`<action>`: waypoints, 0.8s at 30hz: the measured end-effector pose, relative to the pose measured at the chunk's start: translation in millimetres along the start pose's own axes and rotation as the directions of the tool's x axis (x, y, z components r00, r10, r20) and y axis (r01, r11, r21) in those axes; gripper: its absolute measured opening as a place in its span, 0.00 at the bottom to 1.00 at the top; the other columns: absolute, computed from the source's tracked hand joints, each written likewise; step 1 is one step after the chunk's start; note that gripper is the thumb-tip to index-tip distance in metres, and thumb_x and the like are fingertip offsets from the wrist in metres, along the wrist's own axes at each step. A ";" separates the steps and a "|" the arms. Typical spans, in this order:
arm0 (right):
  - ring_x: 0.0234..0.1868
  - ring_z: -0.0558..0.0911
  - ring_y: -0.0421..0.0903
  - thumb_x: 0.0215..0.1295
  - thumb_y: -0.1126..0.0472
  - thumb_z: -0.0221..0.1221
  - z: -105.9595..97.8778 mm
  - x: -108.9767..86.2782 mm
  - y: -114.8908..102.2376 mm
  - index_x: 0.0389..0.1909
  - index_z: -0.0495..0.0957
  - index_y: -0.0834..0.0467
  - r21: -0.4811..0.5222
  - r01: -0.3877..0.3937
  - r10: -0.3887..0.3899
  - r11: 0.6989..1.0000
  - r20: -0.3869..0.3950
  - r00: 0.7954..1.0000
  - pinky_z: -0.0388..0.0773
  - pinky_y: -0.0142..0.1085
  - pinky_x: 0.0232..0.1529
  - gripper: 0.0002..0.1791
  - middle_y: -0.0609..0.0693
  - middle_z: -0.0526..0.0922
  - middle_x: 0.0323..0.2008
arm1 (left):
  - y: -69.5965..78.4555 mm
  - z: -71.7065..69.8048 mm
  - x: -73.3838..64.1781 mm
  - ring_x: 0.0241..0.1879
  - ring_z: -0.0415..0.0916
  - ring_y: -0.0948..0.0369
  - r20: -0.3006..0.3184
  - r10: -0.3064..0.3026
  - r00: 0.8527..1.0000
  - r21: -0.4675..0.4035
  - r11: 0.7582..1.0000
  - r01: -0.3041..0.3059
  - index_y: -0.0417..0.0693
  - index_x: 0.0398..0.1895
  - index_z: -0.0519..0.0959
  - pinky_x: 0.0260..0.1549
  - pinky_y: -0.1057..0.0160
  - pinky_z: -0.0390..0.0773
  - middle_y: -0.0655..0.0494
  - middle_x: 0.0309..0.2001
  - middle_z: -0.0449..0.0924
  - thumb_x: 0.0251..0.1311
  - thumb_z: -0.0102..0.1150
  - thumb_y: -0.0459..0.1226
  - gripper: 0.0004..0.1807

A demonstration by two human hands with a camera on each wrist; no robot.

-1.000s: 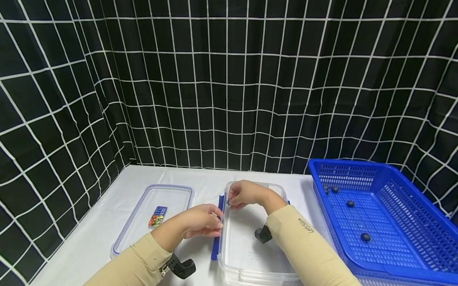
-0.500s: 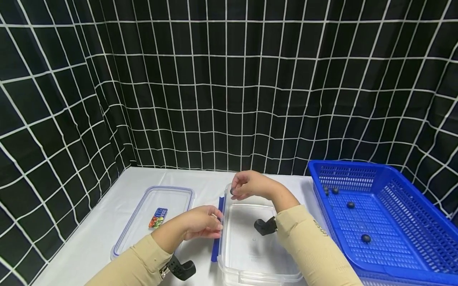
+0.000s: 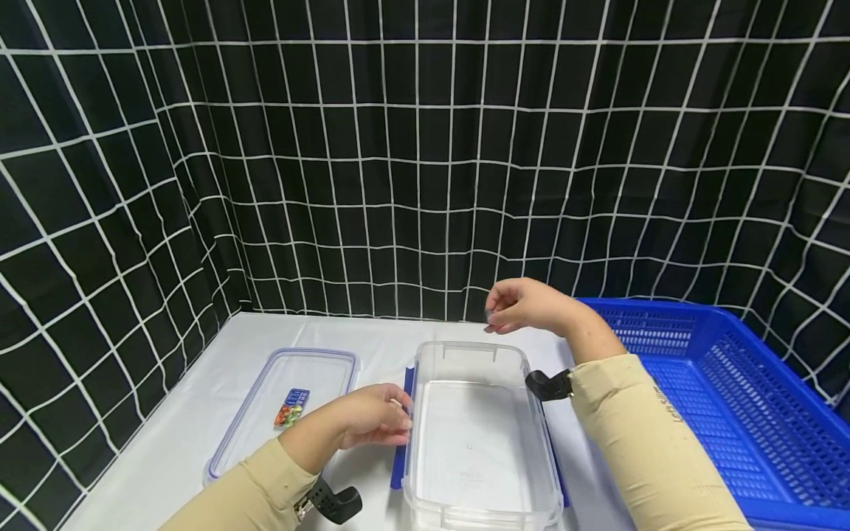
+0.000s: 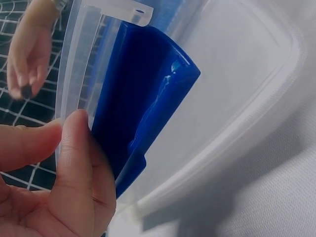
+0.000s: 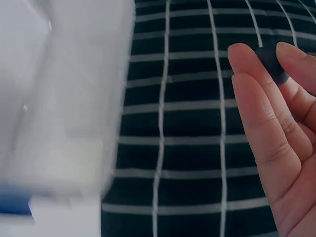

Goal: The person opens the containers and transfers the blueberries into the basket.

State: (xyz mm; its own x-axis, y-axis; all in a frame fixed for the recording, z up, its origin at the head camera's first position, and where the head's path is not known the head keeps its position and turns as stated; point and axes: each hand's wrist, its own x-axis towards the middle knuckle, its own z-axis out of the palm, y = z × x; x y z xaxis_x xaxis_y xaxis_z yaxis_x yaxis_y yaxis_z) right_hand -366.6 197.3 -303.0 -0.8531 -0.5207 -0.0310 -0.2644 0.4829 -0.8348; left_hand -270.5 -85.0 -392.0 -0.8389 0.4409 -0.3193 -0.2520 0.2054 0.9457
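My left hand [image 3: 375, 417] pinches the left rim of a clear plastic food container [image 3: 471, 420], thumb and finger on either side of its wall in the left wrist view. Just beside those fingers a blue locking flap [image 4: 148, 94] hangs folded out. Up beyond the container's far right corner, my right hand [image 3: 524, 306] holds a small dark blueberry-like ball [image 5: 272, 65] between thumb and fingertips, above the tabletop. The container's floor shows bare, and its right-hand blue flap [image 3: 563, 490] is folded out as well.
A clear lid [image 3: 319, 363] with a blue seal and a fruit-and-vegetable sticker [image 3: 292, 408] lies flat on the white table at left. On the right stands a blue perforated basket [image 3: 690, 317], partly covered by my right sleeve. A black gridded curtain [image 3: 385, 177] rises behind.
My right hand has lifted out from the container's left side and moved up and right, carrying the ball. Its arm now covers the balls in the basket. My left hand has stayed put.
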 end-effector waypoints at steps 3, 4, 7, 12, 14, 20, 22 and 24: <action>0.38 0.82 0.49 0.57 0.69 0.58 -21.4 -13.9 5.1 0.39 0.69 0.69 -0.032 -0.023 0.022 0.999 -0.042 0.999 0.83 0.41 0.41 0.11 0.58 0.78 0.34 | -0.4 0.6 0.5 0.25 0.75 0.60 0.009 0.002 1.000 -0.001 1.000 -0.002 0.36 0.45 0.66 0.34 0.65 0.84 0.50 0.27 0.72 0.52 0.52 0.23 0.16; 0.39 0.82 0.50 0.57 0.68 0.58 -28.0 -19.2 6.5 0.39 0.69 0.69 -0.039 -0.031 0.029 0.999 -0.053 0.998 0.83 0.41 0.42 0.12 0.58 0.78 0.34 | -0.5 0.8 0.6 0.25 0.75 0.60 0.011 0.002 1.000 -0.003 1.000 -0.002 0.36 0.45 0.66 0.34 0.65 0.84 0.50 0.27 0.71 0.52 0.52 0.23 0.16; 0.41 0.82 0.52 0.58 0.67 0.59 -46.0 -34.5 12.7 0.40 0.69 0.69 -0.054 -0.059 0.054 0.997 -0.091 0.994 0.82 0.42 0.44 0.13 0.59 0.77 0.35 | 0.0 1.0 0.1 0.25 0.75 0.61 0.011 0.001 1.000 -0.002 1.000 -0.001 0.36 0.45 0.65 0.33 0.65 0.84 0.50 0.27 0.71 0.52 0.52 0.23 0.16; 0.42 0.81 0.54 0.58 0.63 0.60 -70.7 -61.6 26.2 0.41 0.69 0.68 -0.067 -0.109 0.098 0.992 -0.143 0.985 0.81 0.44 0.45 0.16 0.60 0.79 0.37 | 0.2 0.5 0.2 0.25 0.75 0.61 0.008 -0.003 1.000 0.001 1.000 0.003 0.36 0.45 0.65 0.33 0.66 0.84 0.50 0.27 0.71 0.51 0.52 0.23 0.17; 0.42 0.81 0.54 0.58 0.62 0.60 -78.1 -72.4 32.9 0.41 0.69 0.67 -0.070 -0.130 0.117 0.989 -0.160 0.980 0.82 0.43 0.45 0.16 0.60 0.79 0.37 | -1.3 0.1 1.6 0.25 0.75 0.61 0.007 -0.005 1.000 -0.001 1.000 0.005 0.36 0.45 0.65 0.33 0.66 0.84 0.50 0.28 0.71 0.51 0.53 0.23 0.17; 0.41 0.81 0.52 0.59 0.60 0.59 -94.1 -101.2 59.7 0.43 0.69 0.67 -0.087 -0.184 0.161 0.979 -0.216 0.963 0.82 0.43 0.44 0.17 0.60 0.79 0.38 | -3.7 0.2 4.0 0.25 0.76 0.61 0.010 -0.009 1.000 0.007 1.000 0.009 0.36 0.45 0.65 0.33 0.65 0.84 0.49 0.28 0.71 0.52 0.53 0.24 0.17; 0.41 0.81 0.51 0.60 0.59 0.59 -98.4 -108.4 69.4 0.43 0.69 0.67 -0.088 -0.207 0.182 0.974 -0.233 0.955 0.82 0.42 0.44 0.18 0.59 0.79 0.38 | -3.0 0.2 3.7 0.25 0.76 0.61 0.009 -0.009 1.000 0.018 1.000 0.009 0.36 0.46 0.65 0.32 0.65 0.84 0.49 0.28 0.72 0.52 0.53 0.24 0.17; 0.41 0.80 0.50 0.60 0.58 0.58 -102.7 -114.4 79.4 0.44 0.69 0.68 -0.084 -0.222 0.196 0.971 -0.247 0.949 0.82 0.42 0.44 0.18 0.59 0.78 0.38 | -2.4 0.2 3.3 0.25 0.76 0.61 0.007 -0.011 1.000 0.028 1.000 0.011 0.36 0.46 0.65 0.32 0.65 0.84 0.49 0.28 0.72 0.52 0.53 0.24 0.17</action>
State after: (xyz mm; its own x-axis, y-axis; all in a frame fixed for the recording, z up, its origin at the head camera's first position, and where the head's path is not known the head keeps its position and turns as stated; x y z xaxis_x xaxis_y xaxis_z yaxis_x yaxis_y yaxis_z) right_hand -336.1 367.6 -309.3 -0.9725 -0.2259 -0.0571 -0.1051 0.6439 -0.7578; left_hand -272.6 -83.9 -395.3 -0.8328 0.4445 -0.3301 -0.2475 0.2345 0.9401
